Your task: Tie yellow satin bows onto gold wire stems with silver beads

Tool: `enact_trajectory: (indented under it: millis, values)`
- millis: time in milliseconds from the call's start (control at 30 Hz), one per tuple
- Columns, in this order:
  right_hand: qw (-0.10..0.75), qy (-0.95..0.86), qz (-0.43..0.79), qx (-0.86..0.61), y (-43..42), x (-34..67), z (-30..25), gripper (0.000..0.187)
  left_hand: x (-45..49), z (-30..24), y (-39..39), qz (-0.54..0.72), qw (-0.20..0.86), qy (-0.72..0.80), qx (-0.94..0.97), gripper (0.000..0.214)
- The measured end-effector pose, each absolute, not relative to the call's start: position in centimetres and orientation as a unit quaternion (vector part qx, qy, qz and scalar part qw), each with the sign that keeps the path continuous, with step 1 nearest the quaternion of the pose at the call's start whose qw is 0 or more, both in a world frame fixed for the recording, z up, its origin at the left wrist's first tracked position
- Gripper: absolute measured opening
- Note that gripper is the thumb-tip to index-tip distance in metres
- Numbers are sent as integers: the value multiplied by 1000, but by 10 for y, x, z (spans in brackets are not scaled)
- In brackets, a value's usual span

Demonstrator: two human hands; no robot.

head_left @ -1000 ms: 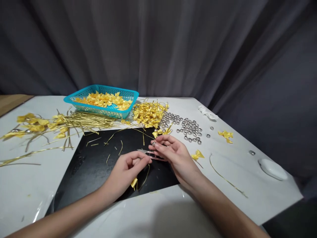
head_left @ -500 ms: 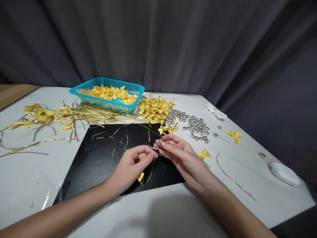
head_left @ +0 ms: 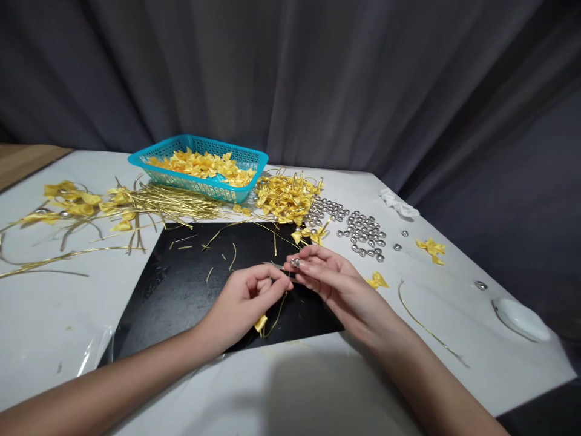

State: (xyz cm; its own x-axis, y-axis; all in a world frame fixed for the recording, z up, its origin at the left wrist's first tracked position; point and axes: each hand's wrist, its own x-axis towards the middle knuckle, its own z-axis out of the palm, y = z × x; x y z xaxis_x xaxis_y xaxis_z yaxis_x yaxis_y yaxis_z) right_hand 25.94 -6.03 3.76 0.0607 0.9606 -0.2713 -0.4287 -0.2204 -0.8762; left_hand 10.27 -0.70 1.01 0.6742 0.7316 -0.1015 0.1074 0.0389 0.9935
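From my remote seat I am holding the left hand [head_left: 254, 297] nearly closed, thumb and forefinger pinching what is appearing to be a thin gold cord [head_left: 278, 315]; I am curling the right hand [head_left: 336, 281] loosely, its thumb and fingertips gripping a silver bead [head_left: 295, 263] just beside the left fingertips; below the left hand a yellow ribbon bow [head_left: 260, 324] is showing over the black mat [head_left: 177, 303], though I am unable to tell whether it is hanging or resting there; nor am I able to tell whether the bead is already sitting on the cord; a scissors blade [head_left: 272, 264] is peeking out behind the hands

I am judging this piece to be partway along, since bow and bead are lying apart; near the blue basket [head_left: 190, 181], a heap of yellow bows [head_left: 288, 197] is sprouting cord loops, and I am reading those as done; plenty is seemingly remaining, as apparently cordless bows [head_left: 200, 165] are filling much of the basket, a gold cord bundle [head_left: 177, 201] is lying in front of it, and loose silver beads [head_left: 363, 230] are spreading to the right of the heap
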Motion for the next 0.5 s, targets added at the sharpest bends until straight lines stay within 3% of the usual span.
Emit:
enact_trajectory:
  millis: [500]
  values:
    - [538,-332,591,-502,-62,258,39,18,102,11,-10,244,644,326,648,29]
